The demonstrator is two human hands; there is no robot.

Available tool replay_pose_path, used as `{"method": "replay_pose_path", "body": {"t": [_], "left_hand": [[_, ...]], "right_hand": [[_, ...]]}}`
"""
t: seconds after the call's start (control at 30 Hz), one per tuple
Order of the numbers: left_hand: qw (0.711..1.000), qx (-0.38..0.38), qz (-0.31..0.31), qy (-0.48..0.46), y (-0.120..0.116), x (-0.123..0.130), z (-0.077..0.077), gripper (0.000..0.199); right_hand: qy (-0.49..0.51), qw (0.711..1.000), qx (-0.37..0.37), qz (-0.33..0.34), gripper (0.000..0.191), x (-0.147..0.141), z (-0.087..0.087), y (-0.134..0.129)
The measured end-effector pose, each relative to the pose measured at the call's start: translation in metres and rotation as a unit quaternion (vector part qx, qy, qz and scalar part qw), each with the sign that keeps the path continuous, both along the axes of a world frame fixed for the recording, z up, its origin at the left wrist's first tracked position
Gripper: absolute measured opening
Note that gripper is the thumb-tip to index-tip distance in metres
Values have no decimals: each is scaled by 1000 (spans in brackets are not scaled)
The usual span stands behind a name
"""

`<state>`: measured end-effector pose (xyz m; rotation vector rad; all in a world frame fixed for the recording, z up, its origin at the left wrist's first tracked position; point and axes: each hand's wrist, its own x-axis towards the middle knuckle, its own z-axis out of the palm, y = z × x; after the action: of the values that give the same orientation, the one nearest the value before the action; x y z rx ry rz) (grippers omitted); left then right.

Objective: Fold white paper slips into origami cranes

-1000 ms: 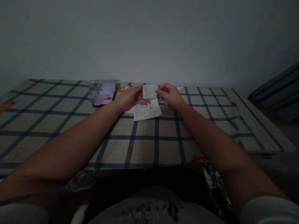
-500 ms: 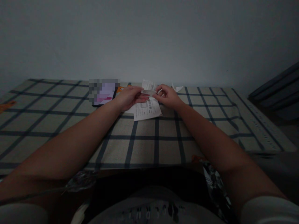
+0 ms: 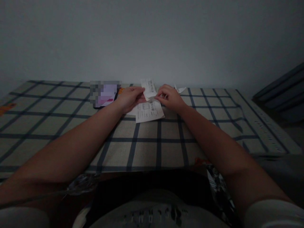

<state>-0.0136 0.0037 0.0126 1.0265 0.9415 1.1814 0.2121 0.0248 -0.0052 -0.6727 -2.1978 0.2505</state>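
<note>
Tablecloth of beige, blue-checked fabric (image 3: 145, 152): spans mid-frame under both hands.
Left hand (image 3: 131, 98): left of centre, thumb lightly gripping the left edge of a small white printed paper slip (image 3: 148, 87).
Right hand (image 3: 169, 96): right of centre, fingertips pinching the slip's lower right.
White printed paper sheet (image 3: 152, 114): centre, just below the slip; whether joined, cannot tell.
Slip: upper centre, between the hands, long axis leaning upper left; neither hand nearer.

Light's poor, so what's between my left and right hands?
In the head view, upper printed paper spans left hand to right hand; lower printed paper lies nearer you.
</note>
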Motion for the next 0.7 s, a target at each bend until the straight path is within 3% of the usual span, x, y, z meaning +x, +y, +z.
{"method": "replay_pose_path", "body": {"t": [0.17,0.4,0.57,0.7], "left_hand": [[1000,18,3,19,0,-1,-2,21],[998,2,-40,50,1,-2,-3,16],[996,23,-68,49,3,-3,-8,11],[996,35,-62,44,0,-2,-5,12]], "right_hand": [[-3,998,-56,-14,18,-2,1,-1],[83,988,-121,-42,27,-4,0,0],[182,952,-244,-23,41,-8,-10,4],[233,925,-301,-23,47,-12,-13,5]]}}
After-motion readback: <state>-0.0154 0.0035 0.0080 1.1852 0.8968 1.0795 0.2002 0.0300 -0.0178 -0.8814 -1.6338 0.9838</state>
